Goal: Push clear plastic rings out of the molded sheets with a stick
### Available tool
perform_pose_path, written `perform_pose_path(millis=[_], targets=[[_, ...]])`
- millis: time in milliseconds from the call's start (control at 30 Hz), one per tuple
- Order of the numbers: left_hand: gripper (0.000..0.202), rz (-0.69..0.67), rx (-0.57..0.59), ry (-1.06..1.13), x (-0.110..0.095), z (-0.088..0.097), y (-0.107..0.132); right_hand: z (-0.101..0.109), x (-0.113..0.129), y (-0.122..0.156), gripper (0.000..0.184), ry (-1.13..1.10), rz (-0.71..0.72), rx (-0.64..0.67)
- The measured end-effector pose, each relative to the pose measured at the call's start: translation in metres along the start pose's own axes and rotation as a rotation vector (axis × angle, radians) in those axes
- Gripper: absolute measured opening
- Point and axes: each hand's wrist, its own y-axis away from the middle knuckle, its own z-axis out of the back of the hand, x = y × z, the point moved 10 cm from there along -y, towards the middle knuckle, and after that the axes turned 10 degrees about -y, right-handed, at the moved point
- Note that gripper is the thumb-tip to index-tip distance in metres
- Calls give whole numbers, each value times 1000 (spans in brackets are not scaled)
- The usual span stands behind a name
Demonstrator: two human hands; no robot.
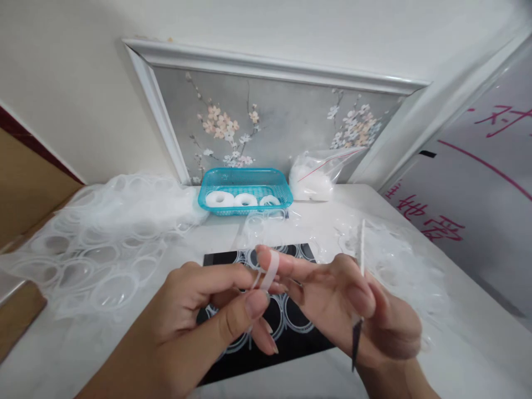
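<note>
My left hand (pixel 208 310) pinches a thin translucent white ring (pixel 271 270) between thumb and fingers, above a black sheet (pixel 286 357). The index fingertip of my right hand (pixel 349 293) is at the ring's upper edge. A slim tool (pixel 356 341) with a pale shaft and a dark pointed tip is tucked under my right thumb, its dark end pointing down. Its exact kind I cannot tell. White circular outlines or clear rings show on the black sheet, partly covered by both hands.
A blue plastic basket (pixel 245 210) with several white rolls stands at the back, beside a clear zip bag (pixel 318 174) of white material. Clear plastic rings (pixel 112 266) are heaped on the left; another spread of clear rings (pixel 399 260) lies right. A framed floral panel (pixel 282 122) stands behind.
</note>
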Motion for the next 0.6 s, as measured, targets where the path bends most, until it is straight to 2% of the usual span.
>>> perform_pose_path(millis=[233, 433, 600], targets=[[30, 21, -42, 99, 4, 1, 1, 1, -1, -1, 7, -21, 5, 21], [30, 22, 13, 83, 5, -1, 1, 0, -2, -2, 7, -38, -11, 26], [30, 46, 8, 111, 9, -2, 1, 1, -3, -2, 8, -59, -16, 19]])
